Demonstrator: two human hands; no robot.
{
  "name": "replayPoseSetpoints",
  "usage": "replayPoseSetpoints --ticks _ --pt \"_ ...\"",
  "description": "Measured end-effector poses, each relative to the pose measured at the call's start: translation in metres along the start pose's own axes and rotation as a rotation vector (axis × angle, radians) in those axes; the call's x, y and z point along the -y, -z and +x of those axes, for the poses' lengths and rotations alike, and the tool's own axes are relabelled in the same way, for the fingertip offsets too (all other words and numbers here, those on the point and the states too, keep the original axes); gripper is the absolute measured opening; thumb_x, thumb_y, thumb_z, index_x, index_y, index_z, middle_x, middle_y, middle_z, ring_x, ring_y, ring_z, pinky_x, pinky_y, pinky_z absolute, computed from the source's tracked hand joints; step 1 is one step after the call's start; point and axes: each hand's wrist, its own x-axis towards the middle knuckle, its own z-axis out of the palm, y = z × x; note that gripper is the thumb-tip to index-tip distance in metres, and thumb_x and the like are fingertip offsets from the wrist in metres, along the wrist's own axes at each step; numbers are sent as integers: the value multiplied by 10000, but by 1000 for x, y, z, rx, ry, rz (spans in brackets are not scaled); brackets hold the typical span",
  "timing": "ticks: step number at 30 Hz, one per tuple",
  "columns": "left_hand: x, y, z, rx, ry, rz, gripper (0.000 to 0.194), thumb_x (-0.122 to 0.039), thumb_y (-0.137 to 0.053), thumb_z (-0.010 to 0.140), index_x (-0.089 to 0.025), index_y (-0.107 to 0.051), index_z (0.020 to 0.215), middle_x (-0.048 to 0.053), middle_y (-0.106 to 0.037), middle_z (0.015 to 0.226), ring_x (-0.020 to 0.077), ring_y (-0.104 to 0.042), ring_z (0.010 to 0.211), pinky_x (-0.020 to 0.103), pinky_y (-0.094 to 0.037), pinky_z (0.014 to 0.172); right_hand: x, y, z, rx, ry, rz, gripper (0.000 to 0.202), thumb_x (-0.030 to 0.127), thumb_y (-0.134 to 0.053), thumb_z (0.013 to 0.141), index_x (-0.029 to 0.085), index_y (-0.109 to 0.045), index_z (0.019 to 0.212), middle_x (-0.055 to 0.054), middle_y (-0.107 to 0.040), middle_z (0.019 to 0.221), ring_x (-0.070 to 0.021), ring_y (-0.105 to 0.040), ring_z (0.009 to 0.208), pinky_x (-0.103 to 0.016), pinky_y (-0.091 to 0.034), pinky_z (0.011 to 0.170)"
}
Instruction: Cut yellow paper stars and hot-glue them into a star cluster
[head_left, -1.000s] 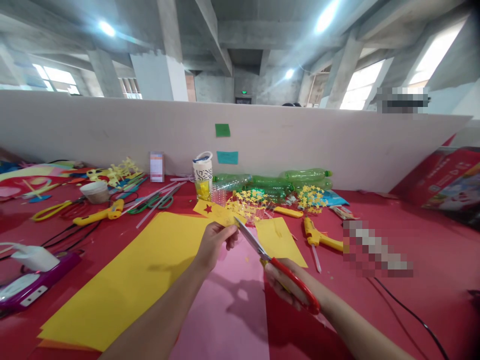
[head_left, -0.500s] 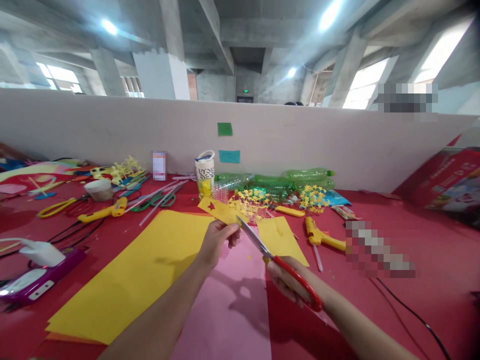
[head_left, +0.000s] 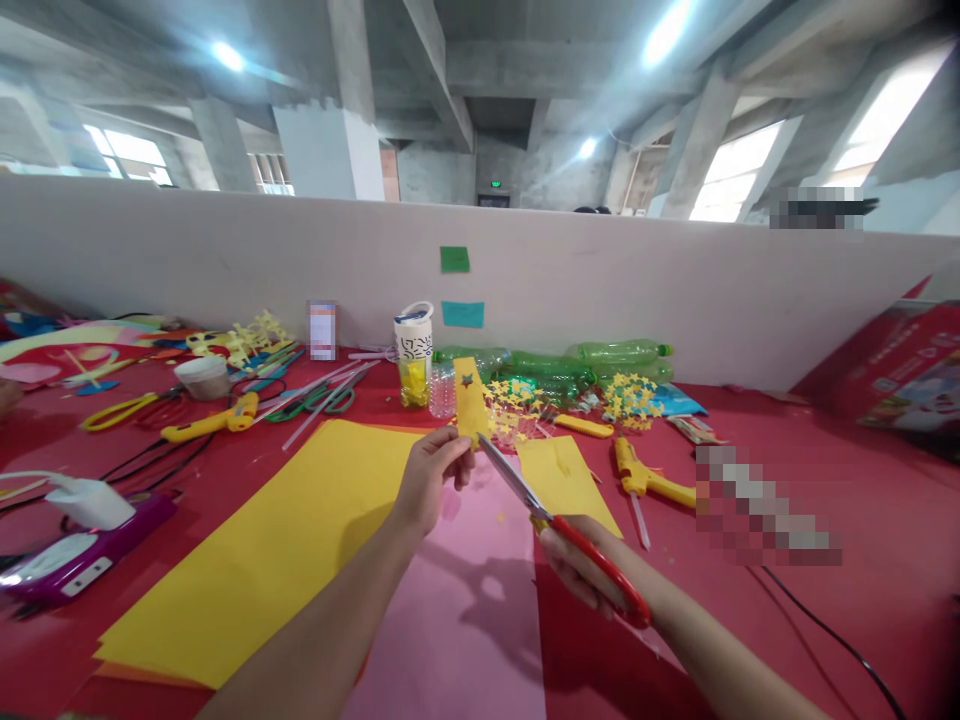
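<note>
Between the thumb and fingers of my left hand (head_left: 431, 475) is a yellow paper strip (head_left: 470, 400), standing nearly upright with a star-shaped hole near its top. My right hand (head_left: 581, 560) is closed around the red handle of a pair of scissors (head_left: 525, 490). The blades point up and left, their tips at the strip's lower edge beside my left fingertips. Whether they touch the paper is hard to tell. Beneath both hands lies a pink sheet (head_left: 457, 620), with a large yellow sheet (head_left: 277, 530) to the left and a smaller yellow piece (head_left: 562, 470) to the right.
Yellow star cutouts (head_left: 630, 400) and green plastic bottles (head_left: 555, 370) lie behind the hands, near a white cup (head_left: 414, 350). Yellow glue guns lie left (head_left: 214, 420) and right (head_left: 649, 480). A purple power strip (head_left: 90, 555) sits at far left. A pale partition (head_left: 600, 270) closes off the back.
My left hand has turned the yellow paper strip from slanting leftward to nearly upright. The scissors stay at almost the same place in my right hand. The view has shifted slightly.
</note>
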Motion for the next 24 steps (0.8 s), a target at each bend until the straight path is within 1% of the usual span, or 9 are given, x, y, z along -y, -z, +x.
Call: replayPoseSetpoints --ticks 4,9,11,16,20,24 --pt "-1 -1 0 -2 12 -42 147 -270 -554 744 -152 -548 657 -30 -533 525 60 -424 398 198 -274 399 3 -1 -1 -9 6 -3 440 566 -403 817 185 -370 599 80 -404 358 -31 -305 234 -136 -224 252" --pt "1 -3 -3 87 88 -3 238 -294 -543 760 -116 -592 610 7 -553 524 71 -447 428 216 -305 441 4 -1 -1 -24 16 -15 438 568 -389 822 185 -384 608 79 -409 379 -32 -307 246 -137 -254 252" --pt "2 -3 -3 79 92 -6 250 -291 -546 761 -112 -597 594 7 -552 520 68 -442 428 216 -300 443 4 0 -1 -21 13 -9 431 572 -401 815 188 -386 620 81 -408 381 -33 -304 249 -137 -260 251" --pt "1 0 1 7 44 -31 235 -275 -559 747 -121 -583 570 -14 -516 486 64 -421 404 211 -273 414 2 0 0 -20 22 6 429 581 -412 805 190 -386 628 81 -408 372 -33 -301 243 -135 -245 242" --pt "-2 2 2 13 32 10 252 -266 -547 744 -130 -551 532 -28 -479 448 61 -411 395 208 -281 416 1 1 -1 -9 -6 6 441 590 -412 799 188 -380 620 82 -411 370 -30 -309 236 -131 -248 244" --pt "-4 7 5 11 43 85 222 -244 -568 710 -136 -538 518 -34 -476 418 63 -404 380 207 -287 406 3 2 -2 -9 -7 -2 433 578 -414 804 181 -397 632 88 -407 371 -23 -301 241 -125 -255 260"
